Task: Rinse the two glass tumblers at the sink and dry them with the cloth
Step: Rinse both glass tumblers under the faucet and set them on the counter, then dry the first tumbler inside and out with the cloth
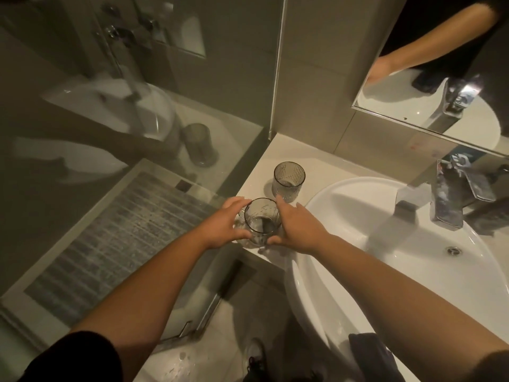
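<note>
Two ribbed glass tumblers stand upright on the pale counter (325,166) left of the white sink (344,244). The near tumbler (261,220) sits at the counter's front left corner, with my left hand (225,224) curled round its left side and my right hand (300,224) against its right side. The far tumbler (288,181) stands free just behind it, touched by neither hand. A dark cloth (371,354) lies on the sink's near rim, under my right forearm.
A chrome tap (451,197) stands at the sink's back right, its drain (454,250) below. A mirror (440,78) hangs above. A glass shower screen (137,133) borders the counter's left edge, with a drop to the floor (242,312) in front.
</note>
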